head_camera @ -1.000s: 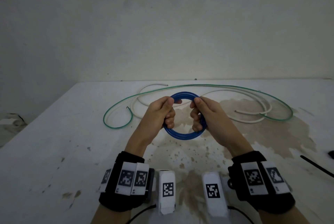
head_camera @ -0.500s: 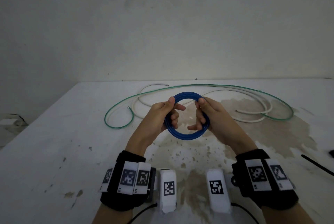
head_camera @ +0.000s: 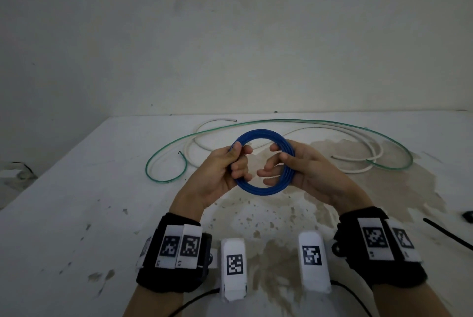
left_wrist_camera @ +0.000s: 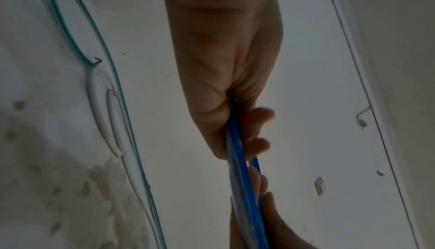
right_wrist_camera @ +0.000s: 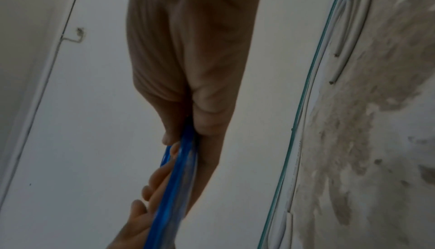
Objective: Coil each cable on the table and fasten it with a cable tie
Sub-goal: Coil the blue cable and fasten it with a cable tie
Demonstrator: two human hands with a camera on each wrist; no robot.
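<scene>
Above table (head_camera: 76,214), both hands gripping blue coil (head_camera: 261,190)

Your left hand (head_camera: 220,171) covers the left side of the blue coil (head_camera: 263,190), and your right hand (head_camera: 307,173) masks the right. The black cable tie (head_camera: 446,236) runs off the right edge. Both wrist views are dim and blurred; the coil's strands smear together there.
</scene>
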